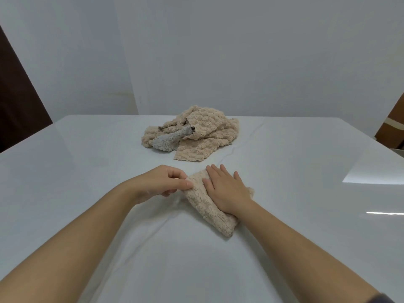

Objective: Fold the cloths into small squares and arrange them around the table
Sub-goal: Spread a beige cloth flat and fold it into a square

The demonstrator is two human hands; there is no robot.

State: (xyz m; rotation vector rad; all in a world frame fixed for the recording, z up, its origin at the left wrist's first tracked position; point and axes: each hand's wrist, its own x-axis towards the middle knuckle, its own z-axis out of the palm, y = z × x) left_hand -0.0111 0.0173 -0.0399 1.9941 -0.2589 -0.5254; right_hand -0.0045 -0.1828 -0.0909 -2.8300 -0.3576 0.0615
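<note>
We cannot see the whole of the folded beige cloth (205, 206): the right hand (226, 192) lies across its far half, so we cannot tell how many layers it has or whether its edges meet. Only a fuzzy corner shows past the wrist on the right side. The far pile of cloths (196, 132) is crumpled. We cannot count the beige pieces in it, and the grey cloth (169, 139) tucked into its left side shows only as a strip, the rest buried. A brown object (392, 125) is cut off at the right border and a dark panel (15, 95) at the left; what either is we cannot make out. A dark sleeve (385, 298) just enters at the lower right corner.

The folded cloth lies near the middle of the white table (76, 162), nearer us than the pile and apart from it, slanting from far left to near right. The right hand rests flat on it, fingers straight and slightly spread — pressing down, gripping nothing. The left hand (166, 182) sits just beside the cloth's far left corner, fingers curled, thumb and forefinger pinching that corner's edge. The near end of the cloth lies bare below the right wrist.
</note>
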